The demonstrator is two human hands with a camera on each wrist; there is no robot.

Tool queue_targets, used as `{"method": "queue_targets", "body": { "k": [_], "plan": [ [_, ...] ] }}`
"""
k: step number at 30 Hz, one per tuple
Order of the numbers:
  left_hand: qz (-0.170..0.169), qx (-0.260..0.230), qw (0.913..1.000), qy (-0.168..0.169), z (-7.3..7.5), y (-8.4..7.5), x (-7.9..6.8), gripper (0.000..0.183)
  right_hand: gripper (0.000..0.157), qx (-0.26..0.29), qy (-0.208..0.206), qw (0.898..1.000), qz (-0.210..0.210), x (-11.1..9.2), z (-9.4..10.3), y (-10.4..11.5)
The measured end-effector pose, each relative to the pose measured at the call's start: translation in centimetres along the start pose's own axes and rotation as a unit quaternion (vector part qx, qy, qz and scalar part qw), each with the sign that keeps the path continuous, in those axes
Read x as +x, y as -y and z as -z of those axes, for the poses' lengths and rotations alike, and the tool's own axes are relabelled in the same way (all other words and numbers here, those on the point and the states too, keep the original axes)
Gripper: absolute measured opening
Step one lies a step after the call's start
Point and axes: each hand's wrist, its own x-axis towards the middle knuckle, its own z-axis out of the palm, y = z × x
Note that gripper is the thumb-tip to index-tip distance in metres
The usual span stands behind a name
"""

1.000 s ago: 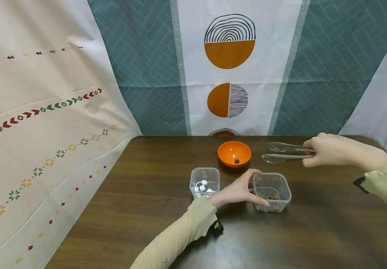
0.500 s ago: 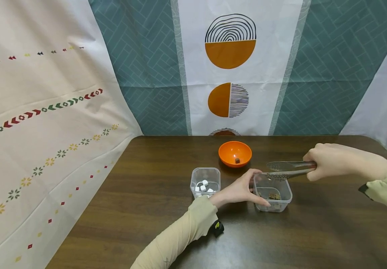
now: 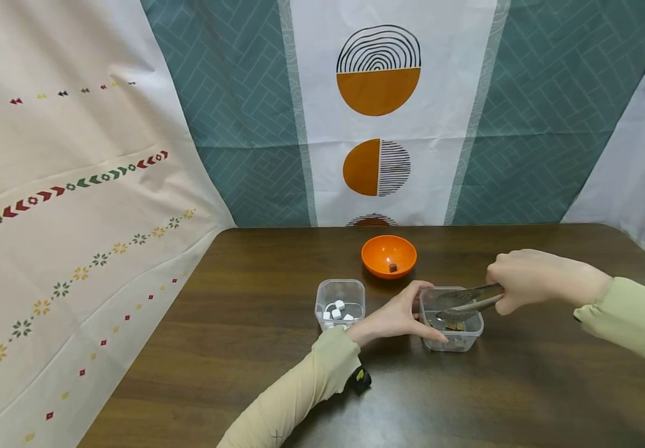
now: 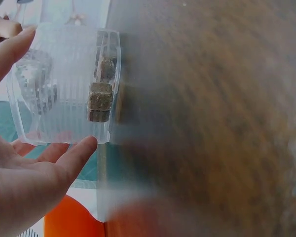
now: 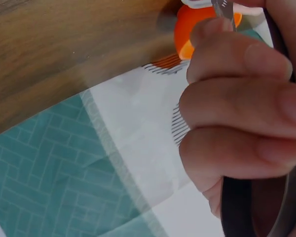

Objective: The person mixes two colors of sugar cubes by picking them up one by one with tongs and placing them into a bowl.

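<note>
My left hand point(image 3: 392, 318) holds a clear plastic container point(image 3: 457, 343) from its left side, thumb along the front and fingers at the back. Several brown cubes point(image 4: 100, 97) lie on its bottom; the left wrist view shows them through the wall. My right hand point(image 3: 527, 281) grips metal tongs point(image 3: 478, 305), its fingers curled round the dark handle point(image 5: 237, 205). The tongs' tips reach down inside the container, spread apart, just above the brown cubes. Nothing shows between the tips.
Behind the left hand stands an orange bowl point(image 3: 378, 260) with one brown cube point(image 3: 393, 267) in it. A second clear container point(image 3: 340, 284) with several white cubes point(image 3: 337, 314) sits left of the left hand. Patterned cloth point(image 3: 255, 124) hangs at the table's back edge.
My right hand has brought the tongs down and toward me, from beside the bowl into the container of brown cubes. The left hand has stayed on that container.
</note>
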Motion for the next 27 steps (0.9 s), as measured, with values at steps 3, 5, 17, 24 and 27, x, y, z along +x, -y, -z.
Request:
{"method": "queue_targets", "body": {
  "k": [3, 5, 17, 24, 27],
  "plan": [
    [0.005, 0.000, 1.0000, -0.002, 0.0, 0.0, 0.0, 0.078, 0.027, -0.018, -0.001, 1.000, 0.004, 0.6, -0.1, 0.5],
    [0.008, -0.001, 1.0000, -0.002, 0.1, 0.0, 0.0, 0.078, 0.027, -0.026, 0.004, 1.000, 0.004, 1.0, -0.2, 0.8],
    [0.008, -0.009, 0.9999, 0.000, 0.2, 0.2, -0.1, 0.077, 0.024, -0.040, 0.073, 0.996, -0.046, 2.4, 0.1, 2.6],
    [0.006, -0.008, 0.9999, 0.008, 0.2, 0.2, 0.0, 0.076, 0.025, -0.046, 0.082, 0.994, -0.049, 2.7, -0.5, 3.1],
    [0.006, -0.007, 0.9999, 0.012, 0.2, 0.2, 0.1, 0.076, 0.025, -0.052, 0.071, 0.995, -0.055, 2.8, -0.8, 3.2]
  ]
}}
